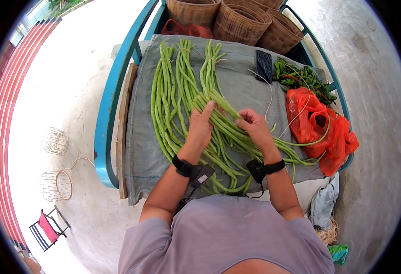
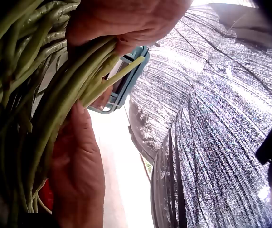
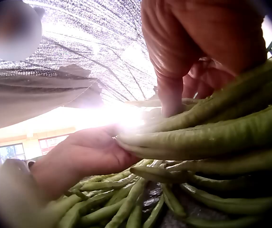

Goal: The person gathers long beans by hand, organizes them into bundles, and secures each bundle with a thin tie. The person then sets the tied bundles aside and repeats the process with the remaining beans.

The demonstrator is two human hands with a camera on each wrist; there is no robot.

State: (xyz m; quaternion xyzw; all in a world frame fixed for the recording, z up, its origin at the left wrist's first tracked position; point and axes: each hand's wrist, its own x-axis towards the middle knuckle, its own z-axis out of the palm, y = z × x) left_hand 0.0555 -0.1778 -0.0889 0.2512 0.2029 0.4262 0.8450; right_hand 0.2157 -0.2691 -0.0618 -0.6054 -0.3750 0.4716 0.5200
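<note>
Beans (image 1: 226, 119) in hands (image 1: 202, 125) inside cloth edges (image 1: 136, 185)

Head view: bright daylight's flooding in, floor (image 1: 91, 68) at L blowing out white, fisheye bending edges, corners going blk. L wrist view: backlit, beans (image 2: 48, 128) sinking into shadow. R wrist view: glare's flaring nr ctr, washing out detail; lower L's blurring, pale round blob (image 3: 13, 29) showing out of focus top L.

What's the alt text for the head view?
Two bare hands hold a bundle of long green beans over grey cloth, near three tied bunches. A phone, peppers and red plastic lie to the right; wicker baskets stand beyond.
</note>
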